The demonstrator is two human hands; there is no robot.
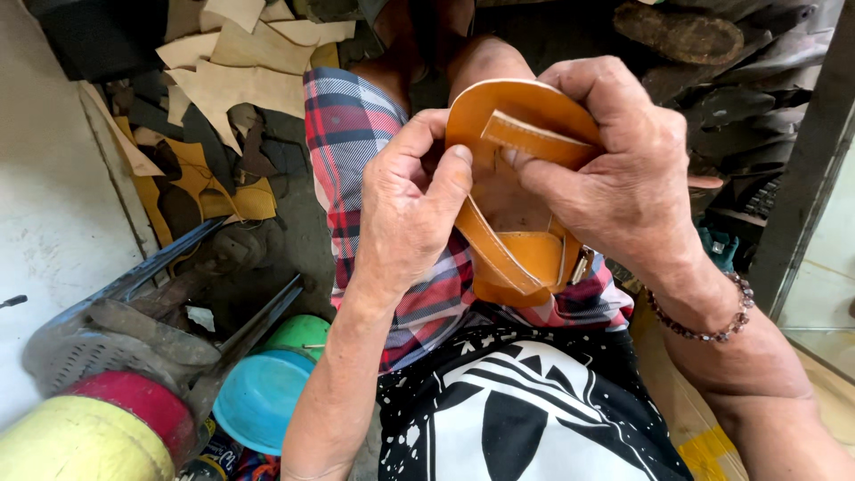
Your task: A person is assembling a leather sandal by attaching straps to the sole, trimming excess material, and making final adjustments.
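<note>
A tan leather sandal with straps and a metal buckle (pixel 521 191) is held over the person's lap, above red, white and blue plaid shorts (pixel 356 134). The left hand (pixel 411 209) grips the sandal's left edge, fingers curled tight with the thumb pressed onto the sole. The right hand (pixel 614 169) wraps over the sandal's top right, fingers closed around a strap; a beaded bracelet (pixel 704 325) circles that wrist. Left of the sandal lie pale leather offcuts (pixel 236 76). Below and left of it sits a blue plastic bowl (pixel 258 401).
</note>
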